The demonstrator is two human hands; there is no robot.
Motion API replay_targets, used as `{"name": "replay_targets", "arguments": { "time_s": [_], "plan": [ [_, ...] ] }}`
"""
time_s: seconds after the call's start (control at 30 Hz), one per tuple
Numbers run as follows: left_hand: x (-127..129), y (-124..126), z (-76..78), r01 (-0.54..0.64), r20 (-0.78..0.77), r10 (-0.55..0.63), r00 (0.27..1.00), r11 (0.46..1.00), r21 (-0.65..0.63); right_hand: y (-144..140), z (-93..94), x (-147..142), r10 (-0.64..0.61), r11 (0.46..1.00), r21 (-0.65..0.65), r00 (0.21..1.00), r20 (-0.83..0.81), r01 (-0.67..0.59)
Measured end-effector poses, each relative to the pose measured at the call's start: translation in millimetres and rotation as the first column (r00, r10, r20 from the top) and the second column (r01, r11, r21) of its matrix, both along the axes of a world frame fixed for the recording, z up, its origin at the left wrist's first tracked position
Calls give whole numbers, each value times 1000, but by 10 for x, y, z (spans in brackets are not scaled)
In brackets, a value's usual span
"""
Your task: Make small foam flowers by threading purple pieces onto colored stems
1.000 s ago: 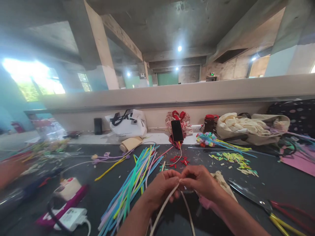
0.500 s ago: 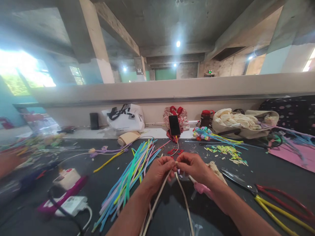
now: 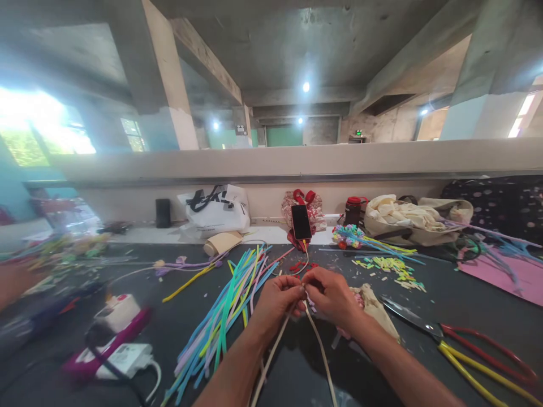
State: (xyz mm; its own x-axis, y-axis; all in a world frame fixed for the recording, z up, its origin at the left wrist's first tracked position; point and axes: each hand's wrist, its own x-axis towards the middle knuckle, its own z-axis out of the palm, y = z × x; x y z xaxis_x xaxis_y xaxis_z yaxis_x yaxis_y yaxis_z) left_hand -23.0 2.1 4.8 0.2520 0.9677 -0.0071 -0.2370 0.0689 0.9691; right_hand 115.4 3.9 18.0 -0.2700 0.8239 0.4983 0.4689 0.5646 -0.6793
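The person's left hand (image 3: 278, 299) and right hand (image 3: 333, 297) meet just above the dark bench (image 3: 445, 299), fingertips pinched together on the bend of a cream pipe cleaner (image 3: 316, 345) whose 2 legs run down toward the camera, 1 under each wrist. Both hands are closed on that stem, and a small pale purple piece shows at the pinch point, too small to identify. The step in hand looks like folding or twisting the stem at its top, so the next move would call for a firm pinch by one hand while the other turns the wire. To the left lies a fanned bundle of coloured pipe cleaners (image 3: 229, 305); a red phone (image 3: 301, 221) stands propped at the back wall; red and yellow handled scissors (image 3: 466, 347) lie to the right; a white charger (image 3: 123, 356) sits near the left edge, and another person's hand (image 3: 12, 280) shows at the far left.
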Motion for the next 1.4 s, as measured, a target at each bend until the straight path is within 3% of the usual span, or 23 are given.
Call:
{"name": "replay_targets", "arguments": {
  "time_s": [0.13, 0.23, 0.53, 0.77, 1.03, 1.2, 1.4],
  "plan": [
    [9, 14, 9, 28, 59, -25, 998, 998, -47, 41, 18, 39, 167, 914, -307, 937, -308, -264],
    [11, 26, 14, 56, 81, -50, 995, 995, -80, 64, -11, 46, 167, 896, -324, 907, -386, -303],
    [38, 38, -52, 12, 30, -8, 1000, 993, -118, 134, -216, 40, 115, 956, -232, 959, -260, -178],
    [99, 27, -96, -99, -98, 91, 991, 992, -80, 97, -161, 83, 42, 997, -68, 998, -35, -44],
    [70, 29, -98, -51, -164, 33, 986, 993, -106, 128, -182, 104, 131, 970, -200, 991, -40, -136],
    [80, 28, -125, -34, -188, 16, 982, 995, -92, 116, -159, 103, 32, 994, -108, 998, 55, -25],
    [78, -7, -84, 89, -149, -106, 983, 989, -116, 134, -108, 138, -37, 996, -84, 998, 47, 41]
  ]
}}
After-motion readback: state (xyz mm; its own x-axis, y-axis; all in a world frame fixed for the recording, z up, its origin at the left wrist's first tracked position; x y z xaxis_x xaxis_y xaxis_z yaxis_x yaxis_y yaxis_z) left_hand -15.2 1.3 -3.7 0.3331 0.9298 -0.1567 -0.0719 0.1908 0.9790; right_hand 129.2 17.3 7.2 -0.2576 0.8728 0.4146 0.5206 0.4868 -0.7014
